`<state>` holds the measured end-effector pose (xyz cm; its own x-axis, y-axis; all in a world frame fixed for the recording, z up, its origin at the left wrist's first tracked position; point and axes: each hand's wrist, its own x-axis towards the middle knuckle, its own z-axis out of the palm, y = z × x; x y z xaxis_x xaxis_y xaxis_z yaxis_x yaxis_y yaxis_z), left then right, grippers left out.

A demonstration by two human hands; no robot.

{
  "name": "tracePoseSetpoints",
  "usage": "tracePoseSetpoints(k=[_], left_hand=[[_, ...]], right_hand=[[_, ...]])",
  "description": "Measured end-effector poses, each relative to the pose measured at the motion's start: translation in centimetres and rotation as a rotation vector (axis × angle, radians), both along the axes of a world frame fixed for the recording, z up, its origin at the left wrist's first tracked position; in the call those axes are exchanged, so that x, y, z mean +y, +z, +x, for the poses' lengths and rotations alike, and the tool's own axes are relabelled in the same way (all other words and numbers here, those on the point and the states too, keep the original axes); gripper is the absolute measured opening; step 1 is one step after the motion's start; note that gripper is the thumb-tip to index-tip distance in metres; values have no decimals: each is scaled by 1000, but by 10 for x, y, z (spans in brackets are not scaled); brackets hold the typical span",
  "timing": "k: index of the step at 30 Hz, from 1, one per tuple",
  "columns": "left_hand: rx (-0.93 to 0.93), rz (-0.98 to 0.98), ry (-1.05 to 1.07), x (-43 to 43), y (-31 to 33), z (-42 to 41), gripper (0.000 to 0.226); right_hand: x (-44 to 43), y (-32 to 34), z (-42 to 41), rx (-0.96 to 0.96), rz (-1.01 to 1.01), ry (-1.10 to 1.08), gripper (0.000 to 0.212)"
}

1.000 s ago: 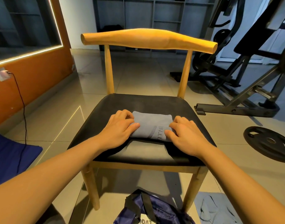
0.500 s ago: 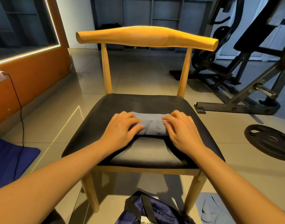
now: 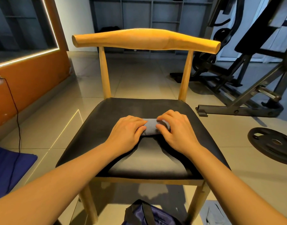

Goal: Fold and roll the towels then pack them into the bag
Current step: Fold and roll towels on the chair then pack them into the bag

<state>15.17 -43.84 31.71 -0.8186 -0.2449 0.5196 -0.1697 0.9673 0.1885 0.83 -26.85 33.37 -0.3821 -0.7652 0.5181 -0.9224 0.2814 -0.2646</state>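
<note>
A grey towel (image 3: 150,128) lies rolled into a short tight cylinder in the middle of the black chair seat (image 3: 139,164). My left hand (image 3: 126,133) grips its left end with fingers curled over the top and thumb underneath. My right hand (image 3: 176,129) curls over its right end, covering most of that side. Only the middle strip of the roll shows between my hands. A dark blue bag (image 3: 149,215) with black straps sits on the floor under the seat's front edge. Another grey towel (image 3: 212,214) lies on the floor at the lower right.
The wooden chair back (image 3: 146,40) rises behind the seat. A weight plate (image 3: 274,144) lies on the floor to the right, with a black gym bench frame (image 3: 246,101) beyond it. A blue mat (image 3: 7,166) and a black cable (image 3: 17,117) are on the left.
The towel has gone from a partly rolled flat fold to a tight short roll. Both hands have moved away from me across the seat and closer together.
</note>
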Motion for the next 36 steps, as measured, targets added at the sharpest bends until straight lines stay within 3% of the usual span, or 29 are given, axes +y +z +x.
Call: tracePoseSetpoints(k=[3, 7, 14, 18, 22, 25, 28, 31, 36], left_hand=[[-32, -37, 20, 1, -1, -2, 43], [-64, -158, 28, 2, -2, -4, 50], [-306, 146, -11, -18, 22, -28, 35], [-623, 342, -14, -31, 52, -45, 19], [-815, 392, -37, -35, 74, -55, 23], [-859, 464, -34, -39, 85, -59, 27], [-878, 606, -23, -43, 89, -55, 46], [-921, 731, -47, -42, 84, -48, 42], [-815, 853, -108, -21, 78, -29, 38]], right_hand=[[-3, -6, -6, -75, 94, 1, 34], [-17, -3, -17, -204, 112, -36, 29], [-27, 1, -37, -504, 140, 77, 35], [-31, 3, -44, -464, 189, 84, 29], [-32, 6, -43, -383, 263, 82, 28], [-25, 5, -38, -376, 277, 100, 28], [-13, 5, -27, -391, 226, 110, 28], [2, 9, -14, -407, 224, 108, 29], [34, 22, 6, -506, 186, 115, 27]])
